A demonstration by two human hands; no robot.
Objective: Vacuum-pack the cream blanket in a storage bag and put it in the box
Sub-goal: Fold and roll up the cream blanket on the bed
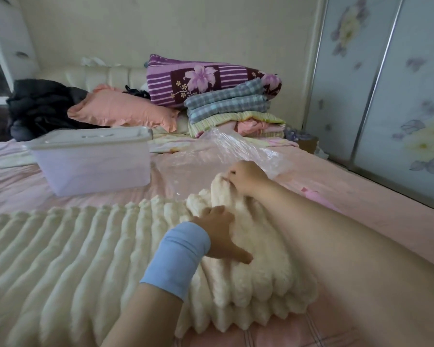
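The cream ribbed blanket (pixel 68 251) lies across the pink bed, spread flat on the left and folded into thick layers on the right. My right hand (pixel 246 177) pinches the far corner of the folded layers. My left hand (pixel 219 232), with a blue wristband on the wrist, presses on top of the fold, thumb stretched out to the right. A clear plastic storage bag (pixel 238 151) lies crumpled on the bed just beyond my right hand. The translucent plastic box (pixel 93 164) with its lid on stands on the bed to the left of the bag.
At the head of the bed sit a peach pillow (pixel 120 111), a purple floral quilt (pixel 206 80), a stack of folded plaid and striped bedding (pixel 231 108) and dark clothing (pixel 40 106). Sliding wardrobe doors (pixel 391 96) with flower prints line the right side.
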